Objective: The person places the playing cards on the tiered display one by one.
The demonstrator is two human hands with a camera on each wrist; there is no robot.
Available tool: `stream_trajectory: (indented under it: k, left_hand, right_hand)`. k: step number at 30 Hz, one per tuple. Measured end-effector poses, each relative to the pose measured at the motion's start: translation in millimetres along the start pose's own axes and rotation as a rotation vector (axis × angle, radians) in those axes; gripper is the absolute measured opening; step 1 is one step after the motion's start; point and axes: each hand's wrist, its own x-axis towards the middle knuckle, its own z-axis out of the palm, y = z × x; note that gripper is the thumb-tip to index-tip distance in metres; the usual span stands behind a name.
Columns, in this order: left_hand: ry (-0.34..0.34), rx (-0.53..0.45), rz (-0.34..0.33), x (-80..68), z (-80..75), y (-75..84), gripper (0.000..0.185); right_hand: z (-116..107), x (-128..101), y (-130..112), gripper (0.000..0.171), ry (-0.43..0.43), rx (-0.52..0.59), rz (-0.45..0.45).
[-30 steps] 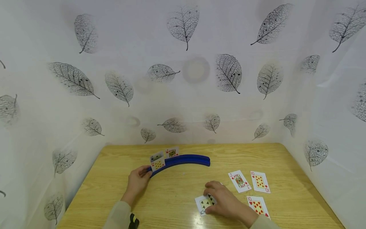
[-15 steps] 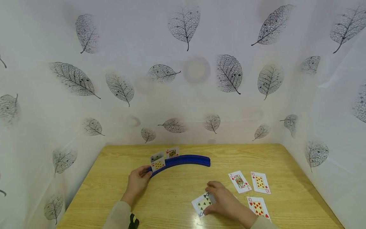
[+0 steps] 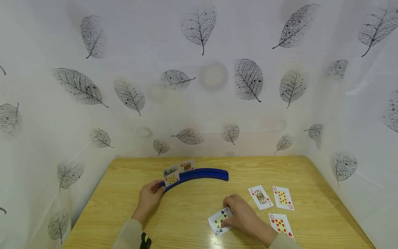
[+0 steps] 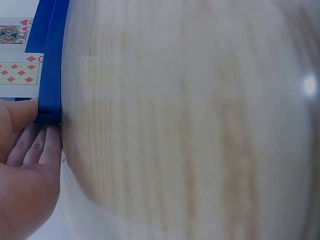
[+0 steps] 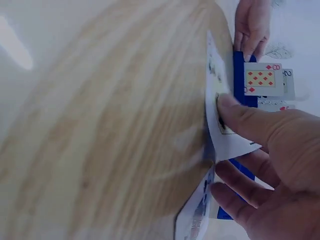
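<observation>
Blue card rack (image 3: 199,174): left hand (image 3: 149,197) grips its end. Right hand (image 3: 244,216) pinches the five of clubs (image 3: 219,221); red "10" cards (image 3: 282,197) beside, bare table (image 3: 192,207) between.

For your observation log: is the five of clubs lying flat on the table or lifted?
Lifted: the right hand tilts the five of clubs off the table.
</observation>
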Motion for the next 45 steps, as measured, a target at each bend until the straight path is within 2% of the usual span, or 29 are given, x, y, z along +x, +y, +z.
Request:
stream_trajectory:
  k: [4,8,12,17,21,33,38,40,45]
  left_hand:
    - [0.003,0.002,0.002,-0.3,-0.5,-0.3,0.032]
    - [-0.002,-0.005,0.003,-0.6,-0.6,0.0,0.032]
    - [-0.003,-0.014,0.001,-0.6,-0.6,0.4,0.032]
    - [-0.005,-0.011,0.005,-0.3,-0.8,0.3,0.032]
    - [-0.003,-0.001,0.015,0.6,-0.4,-0.7,0.032]
    - [0.003,0.0,0.02,0.8,0.0,-1.2,0.032]
    - [0.001,0.001,0.013,-0.3,0.6,0.1,0.032]
    - [0.001,0.001,0.012,-0.6,0.9,0.6,0.032]
    - [0.004,0.004,0.017,-0.6,1.2,1.1,0.032]
  right_hand:
    - [-4.7,5.0,0.7,0.034,-0.079,0.172,0.01]
    - [-10.6,9.6,0.5,0.025,-0.123,0.36,0.013]
    - [-15.5,14.0,-0.7,0.022,-0.137,0.442,0.004]
    - [-18.8,19.8,-1.6,0.024,-0.143,0.466,-0.027]
    - [-18.1,24.6,-2.4,0.028,-0.104,0.415,-0.07]
    - [-18.5,46.8,-8.7,0.009,0.074,0.39,-0.086]
    - [-20.6,58.4,-12.1,0.003,0.121,0.367,-0.104]
    - [-20.8,62.6,-13.8,0.007,0.129,0.365,-0.106]
    - [-19.9,75.2,-19.3,0.028,0.142,0.359,-0.101]
